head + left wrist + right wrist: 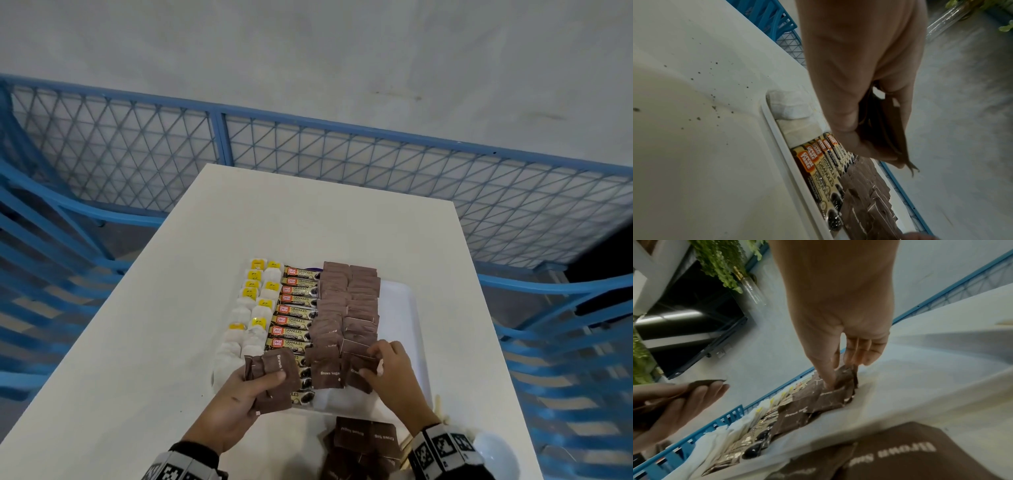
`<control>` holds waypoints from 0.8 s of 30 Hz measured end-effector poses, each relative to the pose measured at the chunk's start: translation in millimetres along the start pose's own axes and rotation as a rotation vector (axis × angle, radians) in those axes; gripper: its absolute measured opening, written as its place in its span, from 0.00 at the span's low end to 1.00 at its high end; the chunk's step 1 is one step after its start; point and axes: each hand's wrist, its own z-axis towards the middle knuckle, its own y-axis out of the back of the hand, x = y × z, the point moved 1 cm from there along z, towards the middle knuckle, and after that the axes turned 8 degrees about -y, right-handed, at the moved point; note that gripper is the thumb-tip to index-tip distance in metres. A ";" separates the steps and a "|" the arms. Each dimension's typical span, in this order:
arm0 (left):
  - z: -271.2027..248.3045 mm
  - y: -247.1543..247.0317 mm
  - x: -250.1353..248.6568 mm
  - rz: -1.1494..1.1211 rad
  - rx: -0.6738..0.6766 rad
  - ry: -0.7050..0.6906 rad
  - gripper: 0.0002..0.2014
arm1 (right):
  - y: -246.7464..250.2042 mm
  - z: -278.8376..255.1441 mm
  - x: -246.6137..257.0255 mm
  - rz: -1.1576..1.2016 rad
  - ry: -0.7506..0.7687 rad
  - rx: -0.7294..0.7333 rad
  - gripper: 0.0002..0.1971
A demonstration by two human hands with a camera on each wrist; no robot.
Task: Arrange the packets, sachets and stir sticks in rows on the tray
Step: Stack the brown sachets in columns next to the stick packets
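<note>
Tray (407, 308) is sitting on the white worktop (144, 342), filling left to right: tea bags (251, 308) far left, coffee granule sticks (296, 311) next, brown sugar sachets (346, 308) in two columns.

Left hand (236, 397) is acting as magazine: grip clamped on a fanned stack of sachets (274, 377), held just over the tray's near left, probably so the feed stays close.

Right hand (390, 373) is pinching one sachet (359, 371) at the near end of the right brown column, thumb and fingertips (828, 382) pressing it down, apparently overlapping it on its neighbour to keep the row tight.

Loose reserve pile of sachets (363, 442) is lying on the worktop near the tray's near edge. Right strip of the tray is bare, likely kept for stir sticks.
</note>
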 end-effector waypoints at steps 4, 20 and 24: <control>-2.1 -5.7 -2.7 0.019 0.015 -0.006 0.13 | -0.2 -8.1 21.3 0.079 0.136 -0.057 0.09; -3.3 -4.0 -5.0 -0.025 0.008 0.057 0.14 | -4.7 -25.5 70.2 0.660 -0.024 0.439 0.08; -2.8 -1.4 -2.4 0.009 0.004 0.055 0.15 | 5.8 -17.2 53.3 0.660 -0.101 0.340 0.04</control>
